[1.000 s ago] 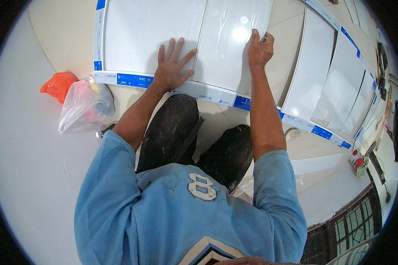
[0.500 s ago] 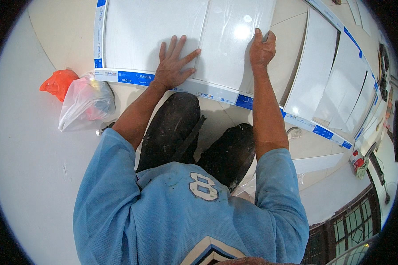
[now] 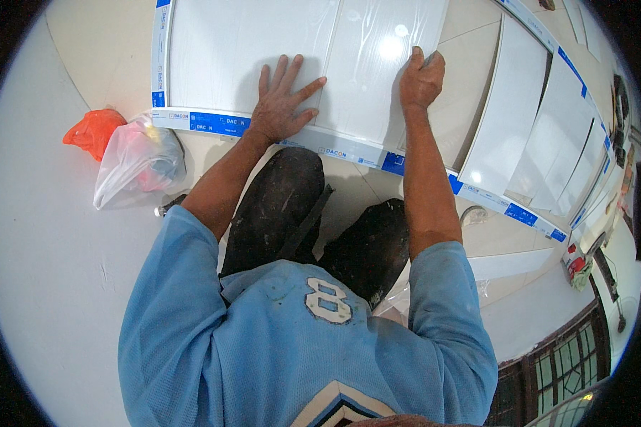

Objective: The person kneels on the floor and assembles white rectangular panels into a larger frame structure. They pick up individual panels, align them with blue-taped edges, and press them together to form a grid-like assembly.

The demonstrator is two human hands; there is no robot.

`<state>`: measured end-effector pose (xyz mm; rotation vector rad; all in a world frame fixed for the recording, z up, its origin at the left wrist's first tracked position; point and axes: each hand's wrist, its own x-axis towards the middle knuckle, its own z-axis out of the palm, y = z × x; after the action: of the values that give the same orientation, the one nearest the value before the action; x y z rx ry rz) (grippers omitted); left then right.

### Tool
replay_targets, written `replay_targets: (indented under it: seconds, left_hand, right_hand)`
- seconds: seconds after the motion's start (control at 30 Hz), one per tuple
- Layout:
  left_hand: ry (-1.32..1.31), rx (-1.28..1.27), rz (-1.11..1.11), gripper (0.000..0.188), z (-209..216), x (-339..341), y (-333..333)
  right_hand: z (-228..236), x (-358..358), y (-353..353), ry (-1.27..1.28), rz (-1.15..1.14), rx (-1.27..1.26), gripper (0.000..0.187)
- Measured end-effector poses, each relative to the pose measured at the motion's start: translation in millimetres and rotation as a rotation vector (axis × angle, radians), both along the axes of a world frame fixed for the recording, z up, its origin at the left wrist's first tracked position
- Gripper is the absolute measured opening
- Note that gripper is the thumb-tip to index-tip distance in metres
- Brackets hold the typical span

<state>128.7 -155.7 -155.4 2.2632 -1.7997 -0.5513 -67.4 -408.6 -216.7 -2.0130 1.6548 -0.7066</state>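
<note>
Between nine and ten o'clock, a translucent white plastic bag (image 3: 139, 164) sits outside a white frame with blue-and-white printed film (image 3: 217, 122). Toward eleven, a broad flat white panel (image 3: 249, 43) lies within the frame; the left hand (image 3: 281, 110) rests palm down on it, fingers spread near its right edge, where even pressure should steady it. Between twelve and one, a narrower glossy white panel (image 3: 367, 78) lies alongside. At one o'clock, the right hand (image 3: 421, 87) pinches its right edge, thumb on top, other fingertips hidden; moving it level is probably best, since tilting could jam or scuff it. At two o'clock, loose white panels (image 3: 488, 107) lie askew, best not bumped.
</note>
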Motion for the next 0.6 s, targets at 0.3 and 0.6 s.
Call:
replay_targets:
  seconds: [0.3, 0.6]
  left_hand:
    - [0.005, 0.092, 0.021, 0.076, 12, -4, -9]
    - [0.030, 0.020, 0.008, 0.076, 19, -6, -9]
  right_hand:
    - [3, 1, -1, 0.068, -0.006, 0.076, 0.062]
    - [12, 6, 4, 0.000, -0.044, 0.089, 0.059]
